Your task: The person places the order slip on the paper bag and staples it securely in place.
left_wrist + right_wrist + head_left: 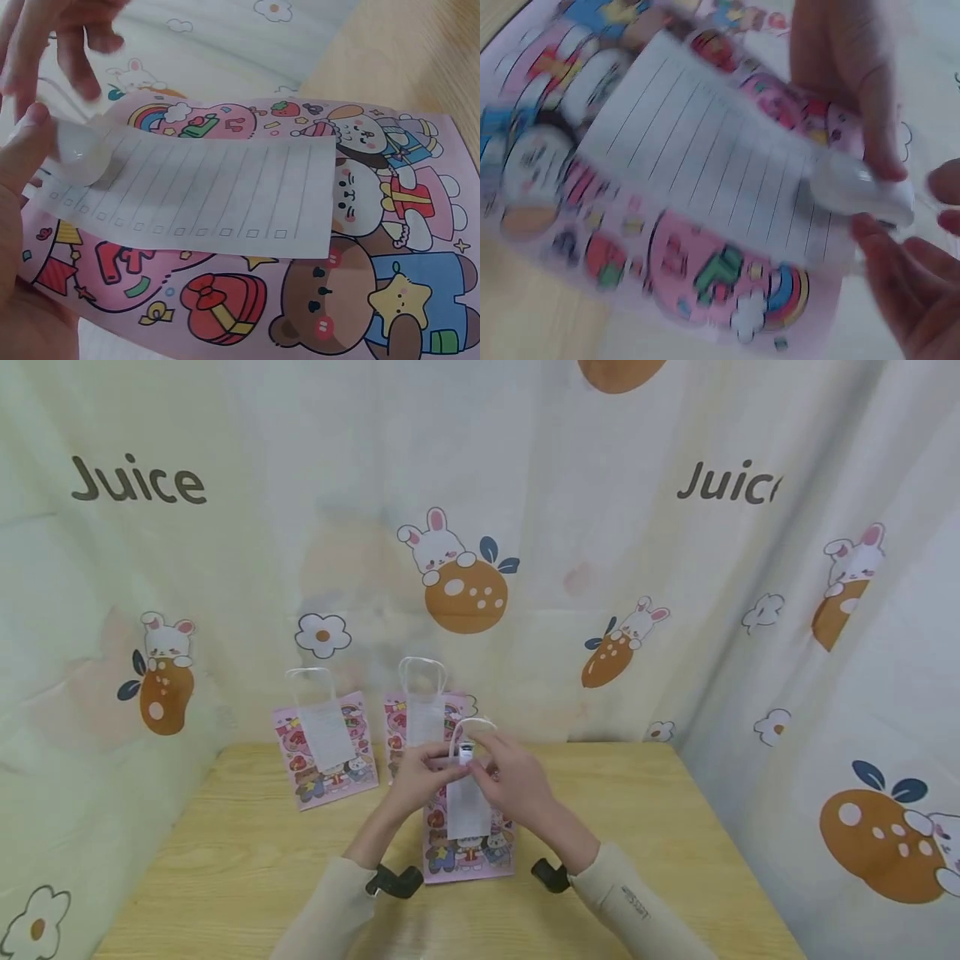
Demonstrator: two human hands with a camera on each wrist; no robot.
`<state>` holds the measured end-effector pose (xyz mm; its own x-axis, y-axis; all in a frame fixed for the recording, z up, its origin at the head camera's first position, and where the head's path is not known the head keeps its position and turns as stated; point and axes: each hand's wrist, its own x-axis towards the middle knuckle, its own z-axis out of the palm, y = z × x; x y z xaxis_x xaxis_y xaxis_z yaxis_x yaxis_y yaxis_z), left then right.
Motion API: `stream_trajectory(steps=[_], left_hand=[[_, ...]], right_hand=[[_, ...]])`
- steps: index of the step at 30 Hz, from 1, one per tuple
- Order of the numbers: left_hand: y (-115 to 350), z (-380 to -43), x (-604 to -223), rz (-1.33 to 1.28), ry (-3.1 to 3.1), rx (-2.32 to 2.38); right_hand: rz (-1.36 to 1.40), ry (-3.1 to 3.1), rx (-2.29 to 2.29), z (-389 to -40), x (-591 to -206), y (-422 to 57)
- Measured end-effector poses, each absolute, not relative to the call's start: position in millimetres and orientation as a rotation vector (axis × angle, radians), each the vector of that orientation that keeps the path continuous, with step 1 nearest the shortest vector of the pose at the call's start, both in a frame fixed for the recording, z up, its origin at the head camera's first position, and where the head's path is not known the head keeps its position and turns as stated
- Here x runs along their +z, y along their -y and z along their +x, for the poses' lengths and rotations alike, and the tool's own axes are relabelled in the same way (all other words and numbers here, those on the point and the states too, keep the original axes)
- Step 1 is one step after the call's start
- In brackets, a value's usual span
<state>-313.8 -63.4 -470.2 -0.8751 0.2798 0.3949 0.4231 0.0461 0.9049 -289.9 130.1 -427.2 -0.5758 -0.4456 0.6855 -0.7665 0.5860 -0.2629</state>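
A pink paper gift bag (437, 852) with cartoon animals and white handles is upright in front of me. Against its front lies a white lined paper slip (468, 814) with small checkboxes. At the slip's top sits a small white rounded clip (79, 154). My left hand (420, 777) pinches the clip and the bag's top edge from the left, its thumb (885, 150) on the clip. From the other side my right hand (521, 781) holds the clip with thumb and finger; its other fingers are loose. Part of the clip is covered by fingers.
Two similar pink bags, a left one (311, 789) and a middle one (393, 718), lean at the back of the wooden table (615, 835), each with a white slip on its front. A patterned curtain (570, 527) hangs behind and along both sides.
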Motion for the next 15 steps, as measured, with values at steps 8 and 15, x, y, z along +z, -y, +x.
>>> stream_trajectory(steps=[8,15], left_hand=[[70,-324,-480,-0.883,2.207,-1.948],[80,-322,-469,-0.858,2.359,-1.874]], right_hand=[[1.04,2.468,0.794,-297,-429,-124],[1.172,2.291,0.99,-305,-432,-132]])
